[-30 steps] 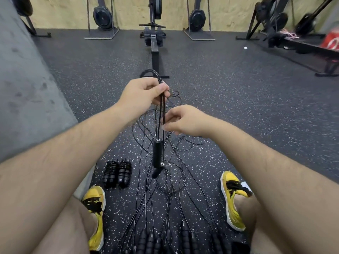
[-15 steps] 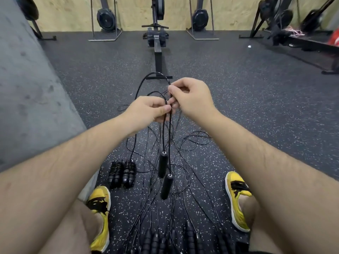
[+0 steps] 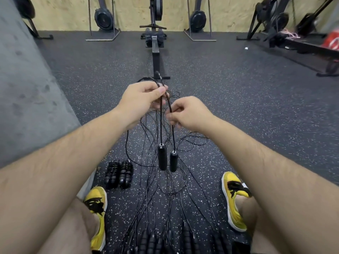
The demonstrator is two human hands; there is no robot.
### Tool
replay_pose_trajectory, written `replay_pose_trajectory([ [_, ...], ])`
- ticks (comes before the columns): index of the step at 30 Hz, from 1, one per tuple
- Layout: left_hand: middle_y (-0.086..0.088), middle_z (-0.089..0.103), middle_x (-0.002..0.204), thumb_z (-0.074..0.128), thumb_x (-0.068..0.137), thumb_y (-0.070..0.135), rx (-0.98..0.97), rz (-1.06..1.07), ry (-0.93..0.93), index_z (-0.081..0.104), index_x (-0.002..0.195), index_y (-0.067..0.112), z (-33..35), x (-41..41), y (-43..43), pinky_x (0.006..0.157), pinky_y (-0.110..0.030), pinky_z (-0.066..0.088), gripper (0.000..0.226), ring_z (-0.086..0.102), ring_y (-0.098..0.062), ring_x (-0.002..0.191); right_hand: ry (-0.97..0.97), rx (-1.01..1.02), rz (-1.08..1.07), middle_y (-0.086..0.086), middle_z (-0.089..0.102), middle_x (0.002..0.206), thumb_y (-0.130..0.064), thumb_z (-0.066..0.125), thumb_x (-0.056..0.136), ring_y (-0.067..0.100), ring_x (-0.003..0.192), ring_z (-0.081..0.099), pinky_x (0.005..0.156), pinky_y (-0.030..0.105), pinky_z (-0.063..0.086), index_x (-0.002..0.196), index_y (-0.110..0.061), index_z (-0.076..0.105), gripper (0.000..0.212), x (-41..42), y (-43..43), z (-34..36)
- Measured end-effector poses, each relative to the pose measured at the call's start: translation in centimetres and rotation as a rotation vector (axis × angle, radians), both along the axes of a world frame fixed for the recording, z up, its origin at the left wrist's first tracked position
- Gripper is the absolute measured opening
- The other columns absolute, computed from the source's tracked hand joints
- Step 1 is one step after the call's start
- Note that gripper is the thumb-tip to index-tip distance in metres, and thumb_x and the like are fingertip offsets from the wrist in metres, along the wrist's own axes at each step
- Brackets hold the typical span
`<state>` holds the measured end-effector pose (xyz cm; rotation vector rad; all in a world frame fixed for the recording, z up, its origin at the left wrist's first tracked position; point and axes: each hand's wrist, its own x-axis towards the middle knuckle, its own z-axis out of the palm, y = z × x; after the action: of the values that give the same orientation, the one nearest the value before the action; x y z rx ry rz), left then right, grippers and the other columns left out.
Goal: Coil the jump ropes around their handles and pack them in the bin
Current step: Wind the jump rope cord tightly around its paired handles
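My left hand (image 3: 141, 99) grips a folded black jump rope near its top, thumb pressed over the cords. Two black handles (image 3: 162, 158) (image 3: 173, 160) hang side by side below on the cords. My right hand (image 3: 189, 112) pinches the right-hand cord just under the left hand; its fingertips are blurred. Many loose black ropes (image 3: 150, 189) lie spread on the speckled floor beneath. Two coiled ropes (image 3: 119, 174) lie side by side on the floor at the left. No bin is in view.
Several more black handles (image 3: 165, 241) lie in a row at the bottom edge between my yellow shoes (image 3: 97, 213) (image 3: 234, 197). A grey wall (image 3: 27, 88) rises at the left. A rowing machine rail (image 3: 156, 57) runs ahead, other gym machines stand along the back.
My right hand dropped from beside the left hand's fingers to lower on the cord. The two hanging handles now sit level, side by side.
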<state>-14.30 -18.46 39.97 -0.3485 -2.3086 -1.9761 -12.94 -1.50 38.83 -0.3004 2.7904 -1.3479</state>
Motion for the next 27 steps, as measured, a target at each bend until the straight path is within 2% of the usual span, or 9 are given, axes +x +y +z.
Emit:
replay_pose_trajectory([
  [5, -0.011, 0.075, 0.098, 0.066, 0.096, 0.009, -0.104, -0.056, -0.078, 0.073, 0.098, 0.004, -1.9, 0.5, -0.1, 0.083, -0.037, 0.057, 0.009, 0.07, -0.018, 0.083, 0.142, -0.376, -0.095, 0.009, 0.072, 0.073, -0.001, 0.074, 0.085, 0.018, 0.06, 0.069, 0.059, 0.033, 0.06, 0.089, -0.005, 0.068, 0.009, -0.7, -0.3, 1.3],
  [9, -0.008, 0.077, 0.101, 0.068, 0.095, 0.012, -0.175, -0.116, -0.102, 0.069, 0.107, -0.008, -2.8, 0.8, 0.7, 0.078, -0.029, 0.057, 0.023, 0.071, -0.009, 0.077, 0.105, -0.499, -0.109, 0.011, 0.07, 0.071, -0.001, 0.072, 0.087, 0.02, 0.059, 0.068, 0.057, 0.036, 0.06, 0.097, 0.001, 0.068, 0.011, -0.7, -0.4, 1.7],
  [13, -0.007, 0.076, 0.083, 0.068, 0.095, 0.013, -0.154, -0.056, -0.058, 0.068, 0.083, 0.003, -2.2, 0.5, 0.7, 0.075, -0.037, 0.055, 0.016, 0.067, -0.017, 0.075, 0.074, -0.454, -0.1, 0.012, 0.068, 0.075, -0.008, 0.062, 0.093, 0.022, 0.061, 0.063, 0.055, 0.029, 0.053, 0.092, -0.004, 0.07, 0.009, -0.6, -0.3, 1.6],
  [15, -0.018, 0.076, 0.092, 0.069, 0.094, 0.017, -0.128, -0.043, -0.033, 0.069, 0.081, 0.007, -1.5, 0.3, 0.4, 0.081, -0.046, 0.057, 0.017, 0.066, -0.022, 0.079, 0.029, -0.34, -0.103, 0.012, 0.072, 0.082, -0.002, 0.054, 0.089, 0.02, 0.07, 0.063, 0.059, 0.03, 0.053, 0.091, -0.008, 0.07, 0.017, -0.8, 0.2, 1.4],
  [17, -0.023, 0.074, 0.099, 0.068, 0.095, 0.016, -0.076, -0.034, -0.018, 0.07, 0.09, -0.003, -0.7, 0.4, 0.4, 0.084, -0.049, 0.057, 0.02, 0.066, -0.023, 0.081, -0.033, -0.143, -0.052, 0.011, 0.075, 0.096, -0.002, 0.056, 0.083, 0.02, 0.076, 0.065, 0.069, 0.036, 0.057, 0.095, -0.015, 0.07, 0.022, -0.6, 0.8, 1.0],
  [19, -0.018, 0.076, 0.098, 0.065, 0.097, 0.013, -0.024, -0.037, -0.007, 0.068, 0.098, -0.009, 0.0, 0.4, 0.5, 0.077, -0.041, 0.057, 0.022, 0.065, -0.02, 0.079, -0.114, -0.009, 0.066, 0.004, 0.074, 0.097, -0.007, 0.067, 0.084, 0.016, 0.074, 0.066, 0.069, 0.029, 0.06, 0.101, -0.016, 0.071, 0.02, -0.2, 1.1, 0.4],
  [21, -0.013, 0.077, 0.096, 0.063, 0.098, 0.011, -0.001, -0.038, 0.011, 0.068, 0.1, -0.009, 0.4, 0.4, 0.6, 0.071, -0.033, 0.054, 0.021, 0.066, -0.016, 0.081, -0.133, 0.037, 0.138, -0.004, 0.07, 0.08, -0.017, 0.074, 0.088, 0.011, 0.064, 0.062, 0.058, 0.015, 0.051, 0.101, -0.016, 0.073, 0.013, 0.3, 0.9, -0.1],
  [25, -0.013, 0.076, 0.095, 0.063, 0.098, 0.009, 0.04, -0.02, 0.028, 0.066, 0.103, -0.014, 0.7, 0.1, 0.7, 0.068, -0.03, 0.053, 0.024, 0.068, -0.018, 0.087, -0.114, -0.019, 0.152, 0.008, 0.075, 0.084, -0.017, 0.074, 0.089, 0.013, 0.064, 0.069, 0.07, 0.024, 0.053, 0.1, -0.009, 0.075, 0.014, 0.1, 0.1, -0.9],
  [27, -0.012, 0.075, 0.094, 0.062, 0.098, 0.009, 0.064, -0.019, 0.015, 0.066, 0.099, -0.012, 0.6, -0.1, 0.8, 0.066, -0.027, 0.052, 0.021, 0.066, -0.02, 0.088, -0.132, -0.025, 0.167, -0.002, 0.072, 0.075, -0.015, 0.074, 0.09, 0.01, 0.061, 0.068, 0.06, 0.019, 0.052, 0.103, -0.01, 0.075, 0.014, 0.2, -0.2, -1.3],
])
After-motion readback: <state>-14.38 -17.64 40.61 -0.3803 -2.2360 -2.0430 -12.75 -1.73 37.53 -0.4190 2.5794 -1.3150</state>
